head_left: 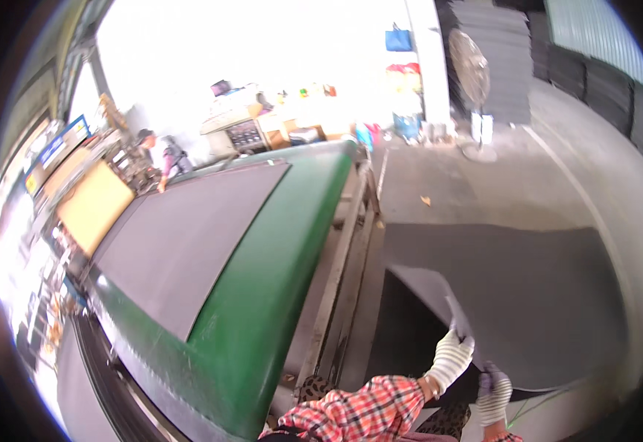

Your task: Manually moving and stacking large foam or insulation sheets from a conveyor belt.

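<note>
My left hand [451, 359], in a striped work glove, is closed on the near edge of a large dark grey foam-like sheet [520, 287]. Close by on the right, my right hand [493, 395] pinches the same edge, its fingertips partly hidden. Between the hands and the sheet's left corner, the edge curls up off what lies below. A darker sheet [402, 324] shows beneath the lifted part. To my left, another grey sheet [189, 228] lies flat on a green conveyor belt [270, 280], out of reach of both hands.
A metal frame [340, 295] runs along the belt's right side. A co-worker [170, 155] stands at the machine [93, 199] at the belt's far left. Toward the back are a standing fan [472, 74], stacked grey sheets [498, 66] and a cluttered desk [240, 132].
</note>
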Available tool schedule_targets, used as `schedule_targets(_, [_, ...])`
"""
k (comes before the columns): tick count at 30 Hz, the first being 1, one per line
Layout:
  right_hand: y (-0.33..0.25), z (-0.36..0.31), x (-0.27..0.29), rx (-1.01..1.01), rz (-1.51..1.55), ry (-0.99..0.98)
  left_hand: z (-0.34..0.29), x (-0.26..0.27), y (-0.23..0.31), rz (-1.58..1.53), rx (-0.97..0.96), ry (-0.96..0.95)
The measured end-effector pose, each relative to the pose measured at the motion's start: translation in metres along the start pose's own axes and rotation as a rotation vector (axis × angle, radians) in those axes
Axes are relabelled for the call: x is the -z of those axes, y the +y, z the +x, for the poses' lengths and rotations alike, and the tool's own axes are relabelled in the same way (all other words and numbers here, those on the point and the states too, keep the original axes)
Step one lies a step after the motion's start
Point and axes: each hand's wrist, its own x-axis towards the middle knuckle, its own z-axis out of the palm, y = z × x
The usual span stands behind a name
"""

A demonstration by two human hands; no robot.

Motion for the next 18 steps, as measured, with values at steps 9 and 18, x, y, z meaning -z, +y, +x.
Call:
schedule_targets(9, [0.173,-0.035,0.226,-0.942,0.322,0.708,-0.025,0.183,0.25,0.625,-0.838,0.062])
schedule_targets(18, [-0.023,-0.053,0.113,-0.219,0.608,0.171,-0.132,0.522,0.181,-0.504,-0.313,0.863])
